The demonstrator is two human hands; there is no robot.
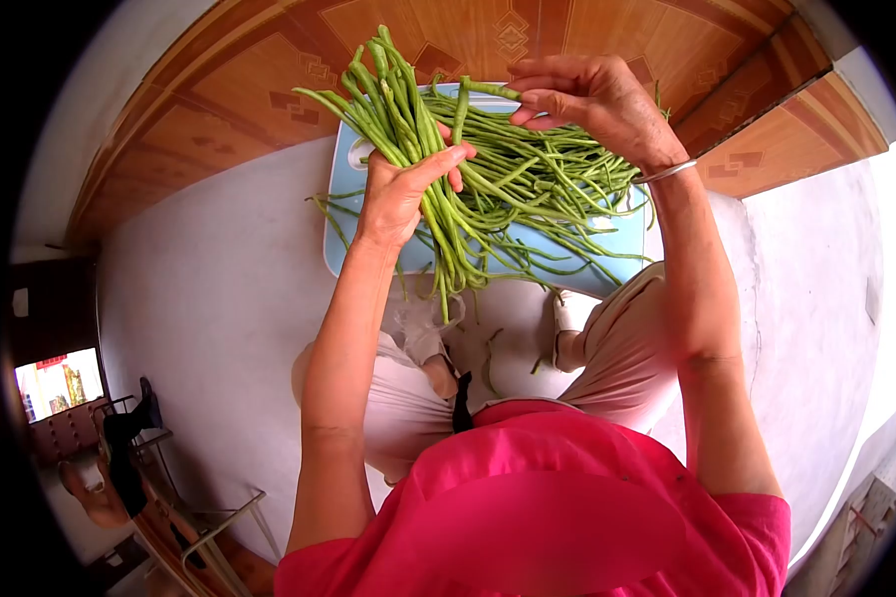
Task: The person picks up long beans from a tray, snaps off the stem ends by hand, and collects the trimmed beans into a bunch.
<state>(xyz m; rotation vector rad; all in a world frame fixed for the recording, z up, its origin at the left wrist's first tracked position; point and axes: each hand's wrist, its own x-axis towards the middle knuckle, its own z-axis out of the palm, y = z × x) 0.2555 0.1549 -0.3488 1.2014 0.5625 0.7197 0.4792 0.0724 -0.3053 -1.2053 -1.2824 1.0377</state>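
Observation:
My left hand (403, 194) is wrapped round a bunch of green long beans (393, 109), held up over the left part of a light blue table (336, 224). The bunch's upper ends fan out above my fingers, and its tails hang past the table's front edge. My right hand (592, 104), with a bracelet at the wrist, pinches the end of a single long bean (490, 90) between thumb and fingers. Below and beside it, a loose heap of long beans (558, 169) covers much of the tabletop.
Patterned wooden panels (448, 45) stand just behind the table. Under its front edge are my feet, a clear plastic bag (423, 323) and a few bean pieces (493, 358) on the pale floor (209, 298). At the lower left, another person's leg (95, 497) shows near metal-framed furniture (234, 512).

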